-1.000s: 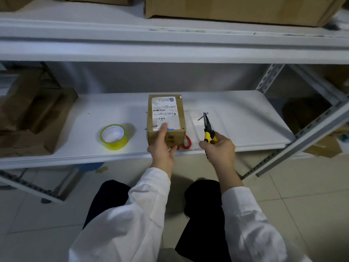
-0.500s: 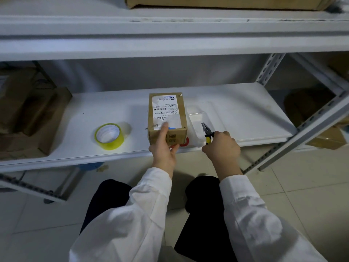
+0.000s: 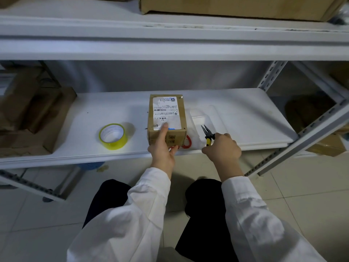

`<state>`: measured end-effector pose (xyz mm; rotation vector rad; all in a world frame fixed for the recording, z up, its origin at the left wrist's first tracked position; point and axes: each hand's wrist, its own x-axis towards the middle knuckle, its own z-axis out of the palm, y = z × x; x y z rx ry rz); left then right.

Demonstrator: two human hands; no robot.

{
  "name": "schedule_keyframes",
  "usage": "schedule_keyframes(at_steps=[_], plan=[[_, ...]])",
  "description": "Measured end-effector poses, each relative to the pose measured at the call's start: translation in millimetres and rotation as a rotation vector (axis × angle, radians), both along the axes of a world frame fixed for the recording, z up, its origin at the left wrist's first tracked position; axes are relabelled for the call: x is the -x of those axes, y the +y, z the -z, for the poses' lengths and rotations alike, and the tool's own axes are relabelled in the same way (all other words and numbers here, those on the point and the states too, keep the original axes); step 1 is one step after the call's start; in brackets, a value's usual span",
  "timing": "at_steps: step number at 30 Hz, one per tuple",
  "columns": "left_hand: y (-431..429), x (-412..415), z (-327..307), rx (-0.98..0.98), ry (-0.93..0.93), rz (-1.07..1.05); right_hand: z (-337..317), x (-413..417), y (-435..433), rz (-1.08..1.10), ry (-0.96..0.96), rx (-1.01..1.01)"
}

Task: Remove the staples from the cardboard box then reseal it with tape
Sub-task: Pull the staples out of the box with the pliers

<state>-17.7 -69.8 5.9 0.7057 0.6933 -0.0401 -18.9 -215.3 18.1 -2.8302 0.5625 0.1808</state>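
1. Small brown cardboard box [image 3: 167, 118] with a white shipping label: lies flat at frame centre on the white metal shelf [image 3: 245, 114], label face up, long axis running from lower frame toward upper frame.
2. Left hand [image 3: 163, 148]: grips the box's near end, one finger stretched straight along the top onto the label, the others curled at the front face.
3. Bent metal staple [image 3: 151, 127]: juts from the box's left edge, beside that fingertip.
4. Right hand [image 3: 221, 148]: sits right of centre, fingers wrapped round the yellow handles of the pliers [image 3: 207, 133].
5. Pliers: point up and left in the frame, dark jaws slightly parted, just right of the box without touching, over a clear plastic tray [image 3: 204, 118].
6. Yellow tape roll [image 3: 113, 136]: lies flat, left of the box, apart from it.
7. Red loop handle [image 3: 188, 141]: peeks out at the box's lower right corner, the rest hidden.
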Motion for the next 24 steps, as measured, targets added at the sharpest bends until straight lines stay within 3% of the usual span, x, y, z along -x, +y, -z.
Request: schedule_keyframes(at_steps=[7,24], plan=[[10,2,-6,0.004,-0.012,-0.016,0,-6,9,-0.036,0.092,0.002],[19,-4,-2,0.004,0.014,-0.035,-3,-19,28,-0.123,0.089,-0.007]])
